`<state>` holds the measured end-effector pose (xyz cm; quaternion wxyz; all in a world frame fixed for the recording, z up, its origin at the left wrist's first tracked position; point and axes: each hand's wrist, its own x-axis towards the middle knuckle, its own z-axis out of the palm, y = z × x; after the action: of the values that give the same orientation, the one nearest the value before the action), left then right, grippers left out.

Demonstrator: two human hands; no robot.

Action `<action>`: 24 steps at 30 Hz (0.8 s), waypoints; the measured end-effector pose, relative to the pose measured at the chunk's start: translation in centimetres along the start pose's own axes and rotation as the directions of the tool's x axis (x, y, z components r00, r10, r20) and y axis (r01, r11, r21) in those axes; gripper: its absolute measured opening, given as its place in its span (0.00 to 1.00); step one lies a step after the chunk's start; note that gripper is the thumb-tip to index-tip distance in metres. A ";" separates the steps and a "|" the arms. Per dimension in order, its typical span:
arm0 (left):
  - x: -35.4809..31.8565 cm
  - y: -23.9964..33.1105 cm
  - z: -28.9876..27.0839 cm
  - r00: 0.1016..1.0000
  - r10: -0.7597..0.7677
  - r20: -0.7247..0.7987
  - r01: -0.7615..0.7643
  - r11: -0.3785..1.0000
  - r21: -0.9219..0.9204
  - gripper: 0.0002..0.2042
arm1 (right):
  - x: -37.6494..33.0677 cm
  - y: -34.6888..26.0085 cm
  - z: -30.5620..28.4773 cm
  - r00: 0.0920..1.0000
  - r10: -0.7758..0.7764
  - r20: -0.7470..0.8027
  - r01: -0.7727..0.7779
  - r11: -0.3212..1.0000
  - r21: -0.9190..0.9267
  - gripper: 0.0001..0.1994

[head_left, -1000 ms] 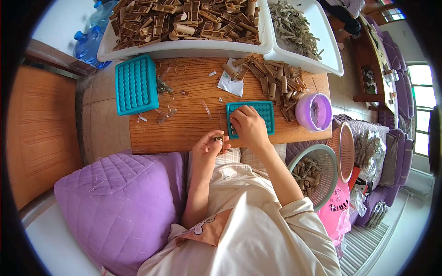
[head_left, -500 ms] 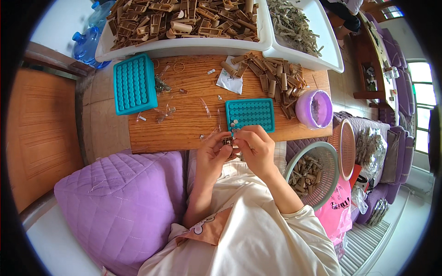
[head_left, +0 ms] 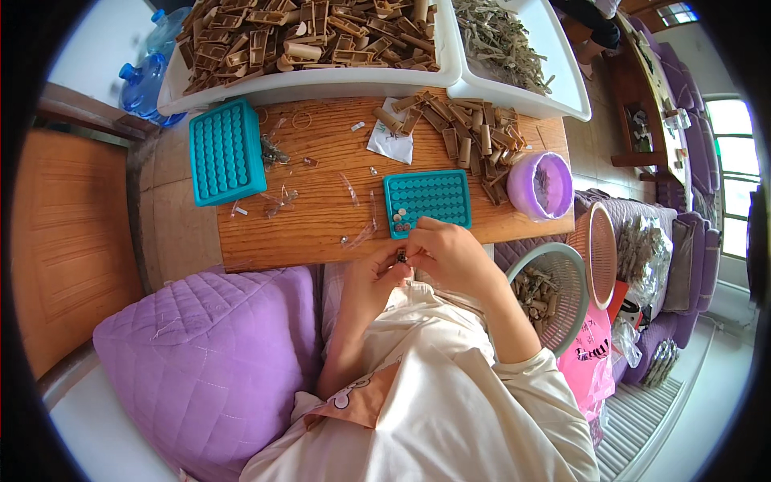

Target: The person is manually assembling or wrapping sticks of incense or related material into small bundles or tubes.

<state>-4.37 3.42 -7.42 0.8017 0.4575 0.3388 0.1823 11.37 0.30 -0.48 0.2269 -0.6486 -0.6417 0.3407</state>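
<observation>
Close to my body, just off the table's front edge, my left hand [head_left: 372, 279] grips a small dark rectangular part [head_left: 401, 255] between thumb and fingers. My right hand [head_left: 446, 252] is closed in a pinch at the same part, and its fingers cover much of it. Whether a smaller piece sits in the right fingertips is hidden. Just beyond them lies a teal tray [head_left: 438, 196] with rows of round wells. A few small round metal pieces [head_left: 399, 215] rest in its near left corner.
Brown plastic casings [head_left: 474, 132] are heaped beside a purple tub [head_left: 520, 189]. A second teal tray [head_left: 228, 153] lies at the left, near clear plastic scraps [head_left: 281, 201]. White bins [head_left: 321, 83] line the back. A grey-green basket [head_left: 572, 309] of parts stands right of my knees.
My right hand has turned and moved over the dark part, which is now more covered than before. The whole view has shifted slightly.
</observation>
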 end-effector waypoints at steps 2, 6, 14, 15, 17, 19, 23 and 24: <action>-0.1 0.4 0.2 0.998 -0.010 0.059 0.006 0.997 0.074 0.15 | 0.4 0.3 -0.8 0.994 0.064 0.089 -0.064 0.998 0.000 0.06; -0.4 1.1 0.1 0.987 -0.078 0.138 0.090 0.993 -0.079 0.16 | 1.4 0.7 -1.7 0.980 0.045 0.193 -0.041 0.999 -0.029 0.16; -0.5 2.9 -0.6 0.997 0.052 0.060 -0.019 0.893 -0.450 0.16 | 4.9 5.8 -2.4 0.875 0.040 -0.482 -0.315 0.804 -0.505 0.14; -0.4 2.7 -0.7 0.998 0.049 0.036 -0.027 0.892 -0.451 0.16 | 5.1 6.4 -1.9 0.875 0.038 -0.483 -0.314 0.804 -0.505 0.14; -0.1 2.7 -0.6 0.998 0.059 0.022 -0.043 0.888 -0.458 0.16 | 5.4 7.5 -1.3 0.839 0.140 -0.526 -0.447 0.728 -0.519 0.11; 0.0 2.4 -0.6 0.998 0.066 0.002 -0.058 0.884 -0.464 0.16 | 5.7 8.0 -1.2 0.828 0.108 -0.551 -0.431 0.751 -0.500 0.10; 0.1 2.5 -0.2 0.997 0.074 -0.027 -0.077 0.841 -0.535 0.17 | 5.4 6.6 -1.8 0.722 0.103 -0.684 -0.217 0.973 -0.081 0.07; 0.0 2.7 0.0 0.996 0.067 -0.053 -0.085 0.789 -0.608 0.17 | 5.1 5.7 -1.8 0.726 0.103 -0.680 -0.212 0.974 -0.079 0.07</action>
<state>-4.33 4.88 -5.10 0.8934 0.1856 0.2547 0.3203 16.28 5.19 -4.19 0.3631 -0.7950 -0.4832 0.0525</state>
